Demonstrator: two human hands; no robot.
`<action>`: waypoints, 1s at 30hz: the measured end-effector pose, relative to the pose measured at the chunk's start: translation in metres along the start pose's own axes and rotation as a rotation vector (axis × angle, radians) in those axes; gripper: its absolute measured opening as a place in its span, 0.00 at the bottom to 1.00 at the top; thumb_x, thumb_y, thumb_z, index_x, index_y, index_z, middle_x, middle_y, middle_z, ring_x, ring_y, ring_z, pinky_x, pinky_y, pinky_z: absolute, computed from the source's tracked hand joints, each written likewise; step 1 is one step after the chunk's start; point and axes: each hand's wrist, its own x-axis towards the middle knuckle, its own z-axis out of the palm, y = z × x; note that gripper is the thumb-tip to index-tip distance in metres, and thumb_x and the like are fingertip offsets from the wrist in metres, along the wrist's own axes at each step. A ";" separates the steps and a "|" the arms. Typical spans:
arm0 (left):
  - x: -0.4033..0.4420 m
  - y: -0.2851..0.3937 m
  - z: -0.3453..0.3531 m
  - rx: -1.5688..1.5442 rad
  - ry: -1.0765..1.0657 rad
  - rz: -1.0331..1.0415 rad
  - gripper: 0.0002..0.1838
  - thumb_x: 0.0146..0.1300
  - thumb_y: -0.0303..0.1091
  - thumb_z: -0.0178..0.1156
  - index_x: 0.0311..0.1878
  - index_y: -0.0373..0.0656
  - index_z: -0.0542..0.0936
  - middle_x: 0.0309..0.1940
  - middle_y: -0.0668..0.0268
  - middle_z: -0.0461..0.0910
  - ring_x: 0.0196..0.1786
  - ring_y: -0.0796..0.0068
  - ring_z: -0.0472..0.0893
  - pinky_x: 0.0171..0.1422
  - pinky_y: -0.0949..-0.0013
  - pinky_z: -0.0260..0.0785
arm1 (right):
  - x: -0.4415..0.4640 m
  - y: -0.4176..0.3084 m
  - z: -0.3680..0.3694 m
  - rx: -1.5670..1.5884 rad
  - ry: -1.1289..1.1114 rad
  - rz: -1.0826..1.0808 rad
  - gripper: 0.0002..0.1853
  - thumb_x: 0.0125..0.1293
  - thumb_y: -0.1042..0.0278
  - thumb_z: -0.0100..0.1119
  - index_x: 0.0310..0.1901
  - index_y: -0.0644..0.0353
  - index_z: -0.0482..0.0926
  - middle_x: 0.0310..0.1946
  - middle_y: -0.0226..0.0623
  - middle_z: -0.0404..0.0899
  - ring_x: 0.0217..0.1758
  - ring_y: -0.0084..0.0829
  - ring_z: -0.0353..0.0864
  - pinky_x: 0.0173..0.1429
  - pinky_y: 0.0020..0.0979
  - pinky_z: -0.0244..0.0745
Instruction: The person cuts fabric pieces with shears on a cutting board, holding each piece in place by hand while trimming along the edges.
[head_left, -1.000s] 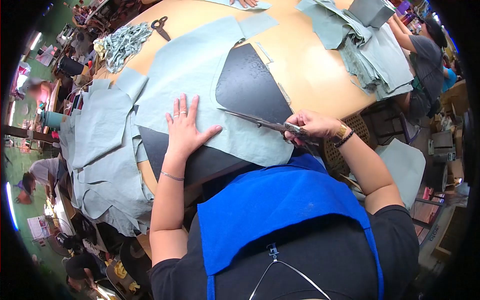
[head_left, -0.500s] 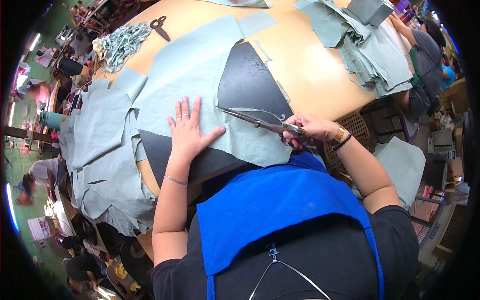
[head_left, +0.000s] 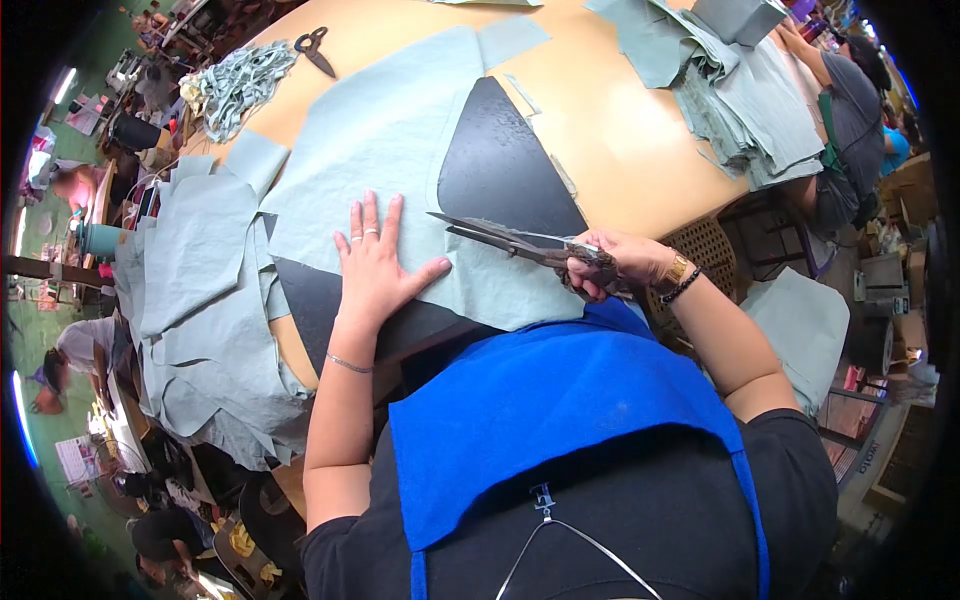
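Note:
A pale green fabric piece (head_left: 375, 130) lies across a dark board (head_left: 500, 160) on the table. Flat on the fabric with fingers spread rests my left hand (head_left: 378, 262). My right hand (head_left: 612, 262) is wrapped round the handles of large scissors (head_left: 500, 238). Their blades are slightly parted and point left, at the fabric's edge beside the board. A thin strip of cut fabric lies along the upper blade. The lower part of the fabric hangs toward my blue apron (head_left: 560, 390).
Stacked green fabric (head_left: 200, 260) covers the left side, more (head_left: 750, 120) the far right. Small snips (head_left: 315, 52) lie near a heap of fabric strips (head_left: 240, 85). A co-worker (head_left: 850, 130) is at the right. A fabric piece (head_left: 795, 330) rests near a woven seat (head_left: 705, 255).
The scissor blades have parted a little, and the thin strip now lies nearer my right hand. My left hand stays pressed on the fabric.

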 end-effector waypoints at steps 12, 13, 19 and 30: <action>0.012 -0.021 0.000 -0.055 0.028 0.100 0.58 0.43 0.76 0.60 0.74 0.51 0.59 0.75 0.48 0.49 0.77 0.46 0.46 0.73 0.32 0.38 | -0.008 0.036 -0.001 0.112 0.008 -0.039 0.21 0.66 0.47 0.58 0.31 0.60 0.77 0.19 0.31 0.76 0.20 0.22 0.77 0.25 0.23 0.74; 0.012 -0.022 -0.002 -0.063 0.021 0.116 0.58 0.42 0.77 0.60 0.73 0.51 0.59 0.75 0.49 0.49 0.77 0.46 0.46 0.73 0.32 0.38 | -0.006 0.038 0.004 0.165 -0.032 -0.043 0.21 0.66 0.48 0.58 0.31 0.61 0.77 0.19 0.31 0.76 0.19 0.23 0.76 0.25 0.24 0.74; 0.009 -0.028 -0.003 -0.110 0.007 0.178 0.58 0.41 0.78 0.59 0.73 0.53 0.60 0.75 0.50 0.48 0.77 0.47 0.46 0.73 0.32 0.37 | -0.011 0.043 0.038 0.211 0.084 -0.079 0.19 0.67 0.50 0.59 0.31 0.61 0.76 0.20 0.32 0.76 0.21 0.23 0.76 0.27 0.26 0.75; -0.019 -0.008 -0.003 -0.064 0.000 -0.011 0.60 0.40 0.80 0.57 0.74 0.54 0.58 0.76 0.53 0.47 0.78 0.50 0.45 0.71 0.27 0.34 | -0.040 0.059 0.042 0.172 0.038 -0.107 0.20 0.65 0.49 0.60 0.30 0.61 0.77 0.19 0.32 0.76 0.21 0.22 0.76 0.27 0.24 0.73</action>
